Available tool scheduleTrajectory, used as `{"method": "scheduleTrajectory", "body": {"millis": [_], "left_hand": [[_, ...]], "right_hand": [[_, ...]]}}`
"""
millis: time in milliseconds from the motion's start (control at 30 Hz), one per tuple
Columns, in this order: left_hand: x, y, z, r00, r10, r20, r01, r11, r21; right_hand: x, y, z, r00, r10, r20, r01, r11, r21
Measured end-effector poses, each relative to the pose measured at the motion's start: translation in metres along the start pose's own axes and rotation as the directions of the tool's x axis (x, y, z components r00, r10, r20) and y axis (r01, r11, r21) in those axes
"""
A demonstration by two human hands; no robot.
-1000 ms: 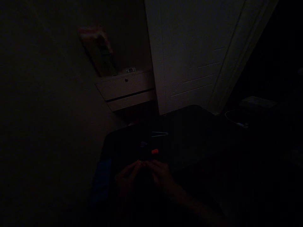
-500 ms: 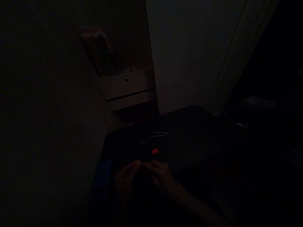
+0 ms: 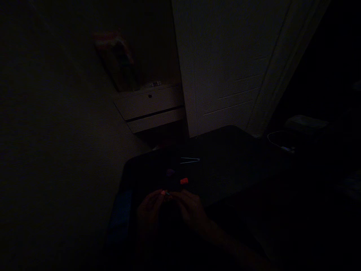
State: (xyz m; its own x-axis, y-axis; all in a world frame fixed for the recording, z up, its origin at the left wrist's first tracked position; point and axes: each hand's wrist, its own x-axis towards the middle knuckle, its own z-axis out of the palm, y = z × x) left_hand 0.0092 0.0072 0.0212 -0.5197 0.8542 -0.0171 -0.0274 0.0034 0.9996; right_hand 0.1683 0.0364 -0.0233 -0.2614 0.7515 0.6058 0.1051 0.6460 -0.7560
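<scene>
Pale door (image 3: pixel 222 64) and drawer unit (image 3: pixel 158 99) in deep gloom
The door spans upper centre; the unit shows left of it, below a red-edged packet (image 3: pixel 120 62). At right, a white cable (image 3: pixel 271 142) curls near a pale boxy object (image 3: pixel 306 123).

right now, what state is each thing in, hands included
left hand, pinched on a small orange piece
right hand, close beside the left, grip too dark to tell
V-shaped metal tool, legs spread, lying on the dark table
red-orange block, lying untouched
purple item, lying untouched
drawer, looks shut
</scene>
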Motion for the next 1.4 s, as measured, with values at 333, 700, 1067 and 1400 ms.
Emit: {"method": "scheduleTrajectory", "body": {"millis": [333,700,1067,1400], "left_hand": [[0.003,-0.007,-0.005,0.999,-0.007,0.049,0.003,0.998,0.066],[0.002,-0.008,-0.003,1.0,-0.019,0.004,0.019,1.0,0.007],[0.004,-0.01,-0.005,1.0,0.009,-0.009,-0.009,0.999,-0.041],[0.005,-0.014,-0.008,0.998,0.055,0.023,-0.055,0.998,0.024]], "right_hand": [[-0.001,0.003,0.0,0.997,-0.024,0.079,0.03,0.996,-0.081],[0.0,0.0,0.001,1.0,0.021,0.02,-0.021,1.0,0.01],[0.001,0.0,0.001,0.999,0.029,0.029,-0.029,0.999,0.018],[0.001,0.0,0.001,0.999,0.035,0.012,-0.035,0.999,0.018]]}}
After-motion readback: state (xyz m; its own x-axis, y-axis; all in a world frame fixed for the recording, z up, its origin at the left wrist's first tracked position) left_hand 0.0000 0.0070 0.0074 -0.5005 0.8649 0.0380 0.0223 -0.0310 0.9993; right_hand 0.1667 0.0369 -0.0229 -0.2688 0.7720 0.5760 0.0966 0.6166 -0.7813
